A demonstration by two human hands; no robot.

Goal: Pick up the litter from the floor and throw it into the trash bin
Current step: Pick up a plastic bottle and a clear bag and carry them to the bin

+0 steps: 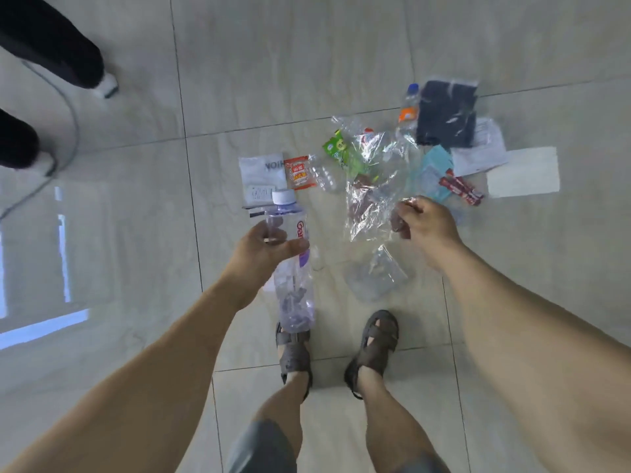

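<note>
- Nearest, the left hand (269, 245) is wrapped around a clear plastic bottle (293, 264), lifted above the sandalled feet (295, 356).
- The right hand (421, 218) pinches crinkled clear wrap (370, 206).
- Farther out, wrappers (300, 172), a second bottle (409, 109) and papers (522, 172) litter the tiled floor (307, 63).

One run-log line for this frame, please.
left hand: holds clear plastic bottle | right hand: pinching clear plastic wrap | trash bin: not visible
</note>
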